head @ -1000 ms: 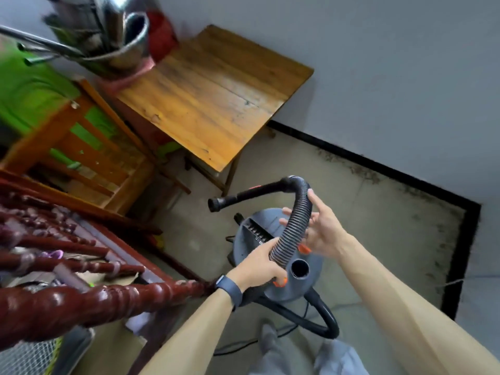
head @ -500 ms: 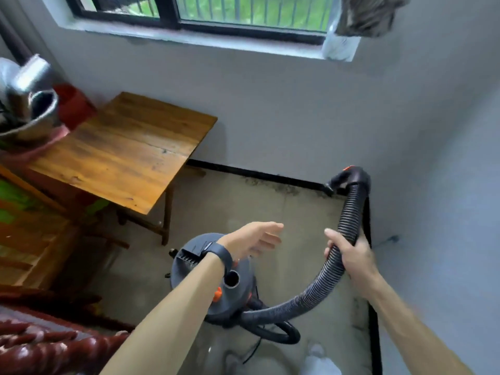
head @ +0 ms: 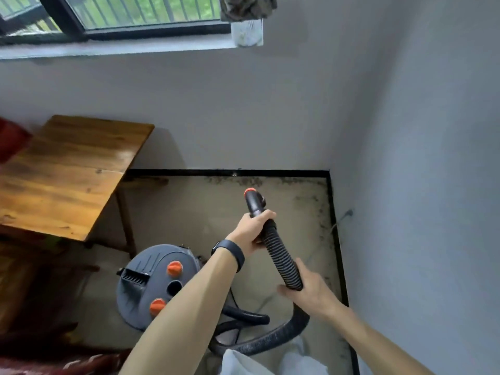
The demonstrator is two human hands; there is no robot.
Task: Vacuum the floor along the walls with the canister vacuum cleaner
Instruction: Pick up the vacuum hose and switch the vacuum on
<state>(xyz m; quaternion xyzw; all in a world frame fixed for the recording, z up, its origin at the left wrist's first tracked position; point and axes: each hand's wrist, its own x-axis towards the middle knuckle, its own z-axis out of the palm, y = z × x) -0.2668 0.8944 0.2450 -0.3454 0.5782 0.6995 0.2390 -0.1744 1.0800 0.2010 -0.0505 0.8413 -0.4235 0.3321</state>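
Observation:
A grey canister vacuum (head: 151,282) with orange knobs stands on the beige floor below my left forearm. Its black ribbed hose (head: 280,255) loops from the floor up between my hands. My left hand (head: 253,232) grips the hose just below the black nozzle end with its orange tip (head: 250,191), which points toward the far wall. My right hand (head: 308,292) holds the hose lower down from underneath. Dark dirt (head: 311,197) lies along the black baseboard in the floor corner.
A wooden table (head: 67,169) stands at left against the far wall, under a window (head: 130,12). White walls meet in a corner at right. A thin cable (head: 341,219) hangs on the right wall. Dark red furniture (head: 40,361) sits at the bottom left.
The view has swung right toward the corner. My left hand moved from above the canister onto the hose near its nozzle, and my right hand slid lower on the hose.

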